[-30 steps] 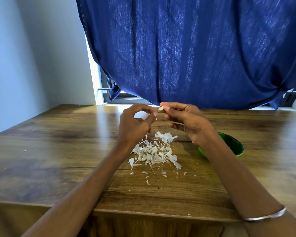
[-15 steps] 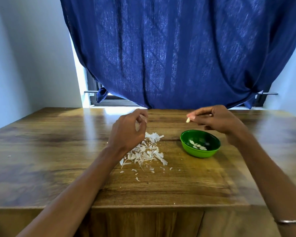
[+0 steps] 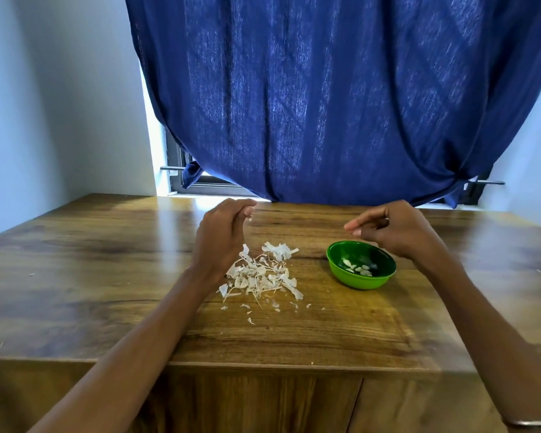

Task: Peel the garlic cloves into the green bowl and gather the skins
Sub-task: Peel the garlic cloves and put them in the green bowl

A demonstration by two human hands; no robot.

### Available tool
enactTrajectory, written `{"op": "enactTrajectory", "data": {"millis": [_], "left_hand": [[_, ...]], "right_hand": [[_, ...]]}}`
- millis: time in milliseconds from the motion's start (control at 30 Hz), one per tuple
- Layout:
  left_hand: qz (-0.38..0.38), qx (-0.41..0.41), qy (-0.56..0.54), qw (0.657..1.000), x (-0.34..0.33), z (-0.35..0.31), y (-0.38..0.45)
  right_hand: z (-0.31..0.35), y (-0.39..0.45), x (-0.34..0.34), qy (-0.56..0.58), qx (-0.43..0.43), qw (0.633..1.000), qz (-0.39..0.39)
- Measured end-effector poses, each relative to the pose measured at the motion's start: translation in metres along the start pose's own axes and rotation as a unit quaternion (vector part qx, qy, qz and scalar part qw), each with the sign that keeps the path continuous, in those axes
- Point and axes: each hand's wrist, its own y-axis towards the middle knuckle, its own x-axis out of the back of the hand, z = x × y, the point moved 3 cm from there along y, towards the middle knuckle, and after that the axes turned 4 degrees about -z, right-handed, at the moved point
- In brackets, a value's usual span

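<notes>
My left hand (image 3: 221, 237) hovers over the left side of a heap of white garlic skins (image 3: 263, 275) in the middle of the wooden table (image 3: 107, 276). Its fingers are curled, and a tiny white bit of skin (image 3: 250, 219) shows at its fingertips. The green bowl (image 3: 361, 280) stands to the right of the heap and holds several peeled cloves (image 3: 356, 267). My right hand (image 3: 394, 229) hangs just above the bowl's far rim. Its fingers are loosely bent and point left, and no clove shows between them.
Small skin flakes (image 3: 250, 320) lie scattered toward the table's front edge. A dark blue curtain (image 3: 325, 104) hangs behind the table over a window. A pale wall stands to the left.
My hands have drawn apart. The right hand carried the peeled clove over to the bowl and no longer shows it. The left hand stayed above the skin heap.
</notes>
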Motion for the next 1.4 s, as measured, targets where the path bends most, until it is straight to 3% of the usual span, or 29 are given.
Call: {"op": "enactTrajectory", "data": {"millis": [233, 400, 600, 967, 1100, 1400], "left_hand": [[-0.03, 0.091, -0.028, 0.995, 0.027, 0.019, -0.005], [0.011, 0.131, 0.003, 0.991, 0.034, 0.032, -0.015], [0.106, 0.079, 0.029, 0.991, 0.019, 0.021, -0.02], [0.11, 0.014, 0.077, 0.991, 0.014, 0.012, -0.017], [0.125, 0.019, 0.055, 0.99, 0.011, 0.012, -0.017], [0.134, -0.014, 0.003, 0.991, 0.008, 0.001, -0.018]], "right_hand": [[0.064, 0.001, -0.064, 0.053, 0.068, 0.994, 0.068], [0.094, -0.004, -0.119, -0.021, 0.111, 0.989, 0.094], [0.091, -0.004, -0.13, -0.129, 0.11, 0.976, 0.139], [0.088, -0.001, -0.133, -0.152, 0.133, 0.961, 0.19], [0.079, -0.001, -0.134, -0.099, 0.113, 0.972, 0.179], [0.067, 0.006, -0.115, 0.14, 0.012, 0.984, 0.111]]}}
